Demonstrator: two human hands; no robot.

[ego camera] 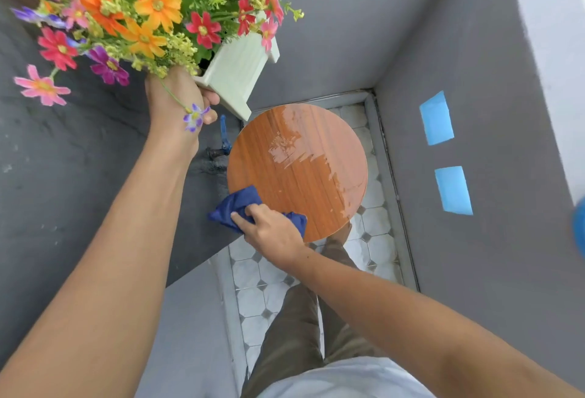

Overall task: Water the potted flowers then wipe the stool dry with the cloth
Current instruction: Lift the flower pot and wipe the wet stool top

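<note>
Now the round wood-grain stool top (pixel 297 169) sits mid-frame, wet sheen from twelve to four o'clock. Best to sweep the crumpled dark-blue cloth (pixel 235 204) from seven o'clock across that patch. Right hand (pixel 272 233) grip closes on the cloth; left hand (pixel 177 97) grip holds the white ribbed flower pot (pixel 237 71) aloft at eleven o'clock.

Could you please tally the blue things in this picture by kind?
Dark blue cloth, in the right hand: 1
Light blue rectangles on the grey wall: 2
Blue tap handle: 1
Total: 4
</note>
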